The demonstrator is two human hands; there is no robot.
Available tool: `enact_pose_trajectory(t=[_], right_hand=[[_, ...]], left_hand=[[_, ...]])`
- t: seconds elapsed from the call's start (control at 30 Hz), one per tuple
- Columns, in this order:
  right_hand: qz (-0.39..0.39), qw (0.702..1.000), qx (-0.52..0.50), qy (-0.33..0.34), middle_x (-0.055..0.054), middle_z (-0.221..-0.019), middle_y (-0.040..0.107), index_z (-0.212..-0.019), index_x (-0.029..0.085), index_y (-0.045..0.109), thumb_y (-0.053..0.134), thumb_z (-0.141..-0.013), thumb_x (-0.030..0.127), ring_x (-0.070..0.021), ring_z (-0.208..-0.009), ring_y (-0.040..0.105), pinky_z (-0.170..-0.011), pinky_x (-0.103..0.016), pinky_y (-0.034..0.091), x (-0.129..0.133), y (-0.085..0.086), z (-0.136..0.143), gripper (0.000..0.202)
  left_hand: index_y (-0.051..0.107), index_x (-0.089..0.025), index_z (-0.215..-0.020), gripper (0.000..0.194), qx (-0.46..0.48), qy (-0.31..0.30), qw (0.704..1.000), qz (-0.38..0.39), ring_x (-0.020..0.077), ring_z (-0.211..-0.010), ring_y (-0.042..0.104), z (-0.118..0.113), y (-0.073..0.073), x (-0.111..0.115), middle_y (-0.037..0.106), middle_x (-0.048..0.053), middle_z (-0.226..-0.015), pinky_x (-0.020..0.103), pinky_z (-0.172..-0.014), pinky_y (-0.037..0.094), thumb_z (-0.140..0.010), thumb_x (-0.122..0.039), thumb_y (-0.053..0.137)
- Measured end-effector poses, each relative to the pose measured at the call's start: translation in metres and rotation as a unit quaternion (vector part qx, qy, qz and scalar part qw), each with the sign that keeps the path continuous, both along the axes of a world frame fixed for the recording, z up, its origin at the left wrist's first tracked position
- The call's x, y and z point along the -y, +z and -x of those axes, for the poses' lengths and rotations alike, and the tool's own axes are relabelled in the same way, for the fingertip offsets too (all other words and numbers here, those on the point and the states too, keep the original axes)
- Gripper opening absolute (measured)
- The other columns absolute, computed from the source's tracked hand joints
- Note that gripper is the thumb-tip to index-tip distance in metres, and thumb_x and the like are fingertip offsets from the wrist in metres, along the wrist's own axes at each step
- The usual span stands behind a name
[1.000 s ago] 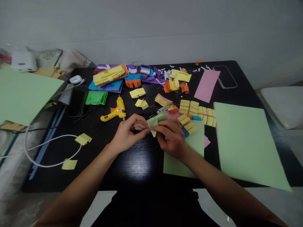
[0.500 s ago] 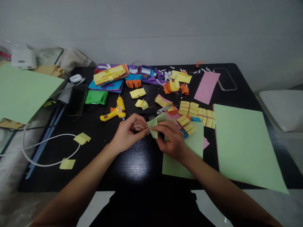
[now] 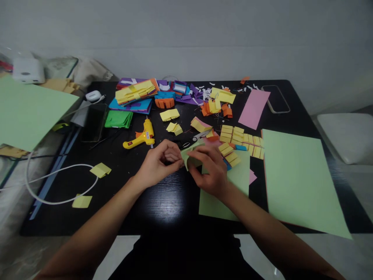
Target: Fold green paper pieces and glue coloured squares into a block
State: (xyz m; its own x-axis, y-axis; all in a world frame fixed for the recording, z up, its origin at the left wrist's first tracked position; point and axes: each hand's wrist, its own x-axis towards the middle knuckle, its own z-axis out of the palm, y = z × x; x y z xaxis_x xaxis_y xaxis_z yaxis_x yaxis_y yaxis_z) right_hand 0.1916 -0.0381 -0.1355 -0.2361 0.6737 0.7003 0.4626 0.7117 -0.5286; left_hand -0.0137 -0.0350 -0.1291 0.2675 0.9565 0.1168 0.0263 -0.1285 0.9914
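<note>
Toward left edge of table (image 3: pixel 128 221): folded yellow slip (image 3: pixel 100 170). Nearer middle, glue gun (image 3: pixel 144 136) lying apart. My left hand (image 3: pixel 159 163) pinches left end of green paper piece (image 3: pixel 185 157), above table's middle, between front and back edges. Paper small, pale, bent into curve. My right hand (image 3: pixel 211 169) grips it too, thumb against fingers. Step, I judge: shaping fold; next move calls for steady left pinch, firm right press. Green sheet (image 3: pixel 300 182) by right edge.

There are two hands (image 3: pixel 159 164) (image 3: pixel 211 169), one glue gun (image 3: pixel 148 132) and one scissors (image 3: pixel 200 136).
</note>
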Motion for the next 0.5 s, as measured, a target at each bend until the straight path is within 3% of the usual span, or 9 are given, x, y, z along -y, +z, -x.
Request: enact_pose_trajectory(t=[0.1,0.17,0.37,0.5], right_hand=[[-0.012,0.998,0.017,-0.051,-0.012,-0.125,0.07,-0.126,0.027,0.072,0.079,-0.09,0.021,-0.033,-0.116,0.068,-0.1,-0.054,0.054,-0.0029,0.002,-0.002,0.037],[-0.004,0.999,0.023,-0.04,-0.01,-0.127,0.072,-0.126,0.029,0.072,0.08,-0.09,0.024,-0.0329,-0.119,0.069,-0.104,-0.055,0.052,-0.0045,0.0018,-0.0031,0.037],[0.107,0.993,-0.042,0.018,-0.005,-0.1,0.082,-0.112,0.025,0.078,0.079,-0.094,0.024,-0.0236,-0.093,0.077,-0.087,-0.043,0.06,-0.0067,-0.0011,-0.0042,0.018],[0.229,0.965,-0.122,0.027,-0.002,-0.092,0.084,-0.1,0.025,0.083,0.086,-0.088,0.025,-0.0205,-0.082,0.078,-0.079,-0.037,0.063,-0.0095,-0.0022,-0.0046,0.013]], left_hand=[[0.061,-0.02,-0.104,0.023,-0.01,-0.019,1.0,-0.002,0.0094,-0.07,0.069,0.0027,0.0024,-0.0011,0.074,0.0,-0.086,0.02,-0.067,0.058,-0.089,-0.019,0.079],[0.062,-0.02,-0.104,0.021,-0.02,-0.026,0.999,-0.004,0.0102,-0.07,0.069,0.0043,0.0049,-0.002,0.074,0.001,-0.085,0.02,-0.066,0.059,-0.09,-0.019,0.078],[0.063,-0.019,-0.109,0.024,-0.011,-0.045,0.999,-0.007,0.0113,-0.07,0.072,0.0072,0.0071,-0.0029,0.077,0.003,-0.087,0.021,-0.066,0.06,-0.091,-0.019,0.079],[0.063,-0.02,-0.112,0.025,-0.016,-0.05,0.999,-0.009,0.0128,-0.072,0.074,0.0092,0.0056,-0.0024,0.078,0.003,-0.089,0.023,-0.068,0.061,-0.092,-0.021,0.079]])
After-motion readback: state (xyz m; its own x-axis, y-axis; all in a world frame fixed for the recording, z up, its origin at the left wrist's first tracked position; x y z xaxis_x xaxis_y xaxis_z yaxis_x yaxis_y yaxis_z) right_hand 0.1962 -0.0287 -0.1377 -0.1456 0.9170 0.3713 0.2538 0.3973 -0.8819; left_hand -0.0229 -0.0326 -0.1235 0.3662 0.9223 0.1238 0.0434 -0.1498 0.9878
